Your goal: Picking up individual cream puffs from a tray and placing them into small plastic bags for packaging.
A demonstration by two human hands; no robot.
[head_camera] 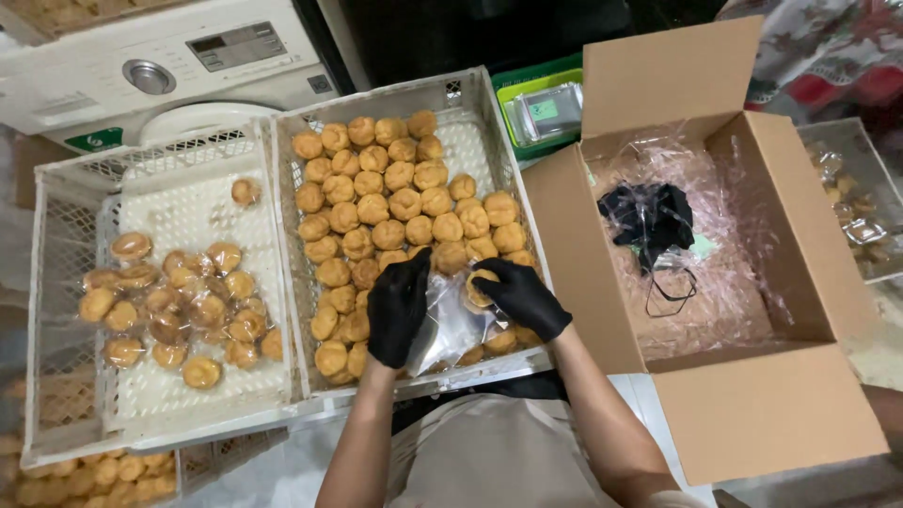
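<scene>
Head view: my left hand (397, 309) pinches a clear bag (450, 325) open over the bun crate (287, 188); my right hand (520, 296) grips a bun (480, 287) at its mouth. Bagging step; next needs a steady push inside.

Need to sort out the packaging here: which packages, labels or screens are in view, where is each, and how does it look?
Cardboard box: right, open, brown, lined with clear film.
Clear bag: between left hand and right hand, small, transparent.
Wrapped buns: left crate, golden, in clear wrap.
Screen: top left, grey rectangle on white machine.
Green label: below it, small.
</scene>
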